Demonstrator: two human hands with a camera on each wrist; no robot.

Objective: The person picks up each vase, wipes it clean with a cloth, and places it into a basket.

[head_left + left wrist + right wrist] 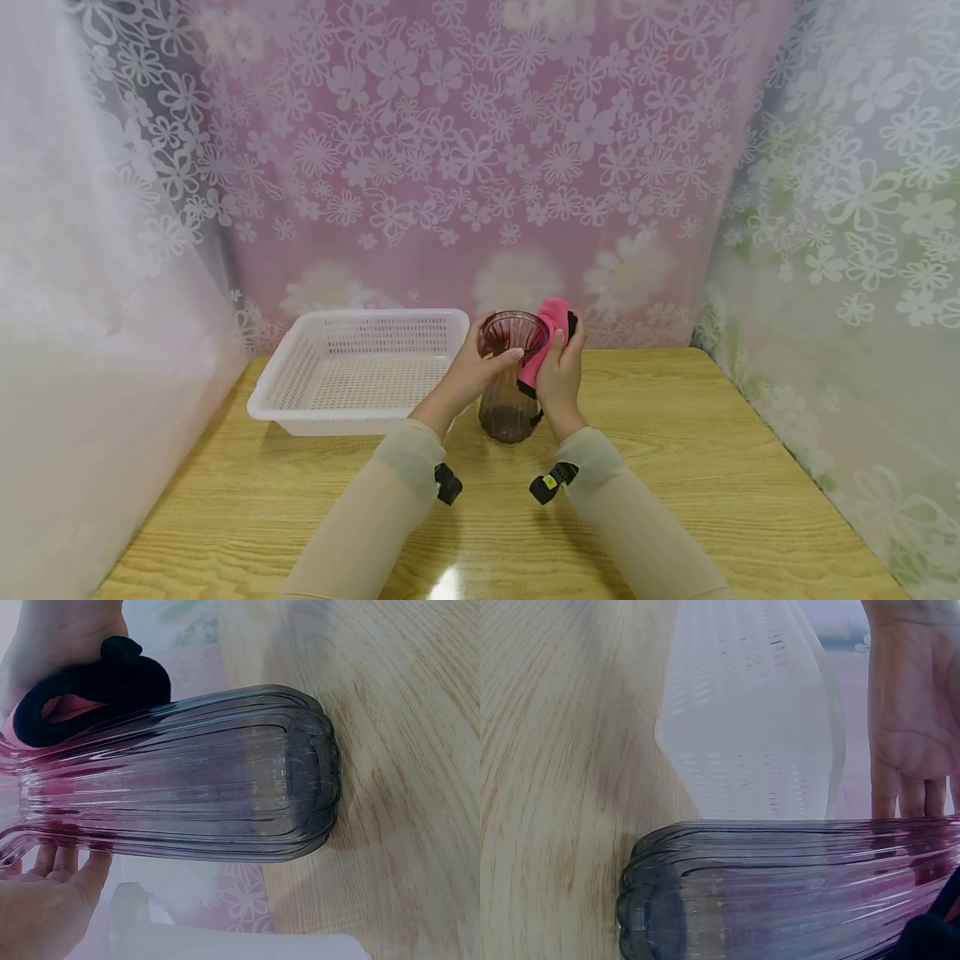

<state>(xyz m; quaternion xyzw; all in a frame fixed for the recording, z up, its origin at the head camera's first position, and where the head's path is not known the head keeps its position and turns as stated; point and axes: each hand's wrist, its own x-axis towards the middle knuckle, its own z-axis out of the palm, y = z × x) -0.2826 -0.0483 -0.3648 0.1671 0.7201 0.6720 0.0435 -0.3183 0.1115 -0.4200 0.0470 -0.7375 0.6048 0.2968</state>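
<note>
A ribbed glass vase (pixel 508 412), purple-pink at the flared top and smoky grey toward the base, stands upright with its base right at the tabletop. My left hand (pixel 471 365) holds its neck from the left, thumb across the front below the rim and fingers round the far side. On the other side, my right hand (pixel 561 379) grips a pink cloth (pixel 553 313) with black edging against the vase's upper side. The left wrist view shows the cloth's folded black edge (pixel 97 690) lying along the glass. The vase's ribbed wall (pixel 780 900) fills the lower right wrist view.
A white perforated plastic basket (pixel 330 414) sits left of the vase, close to my left forearm. The wood-grain table (pixel 675 467) extends to the right and front. Flowered curtains (pixel 465 150) enclose the back and both sides.
</note>
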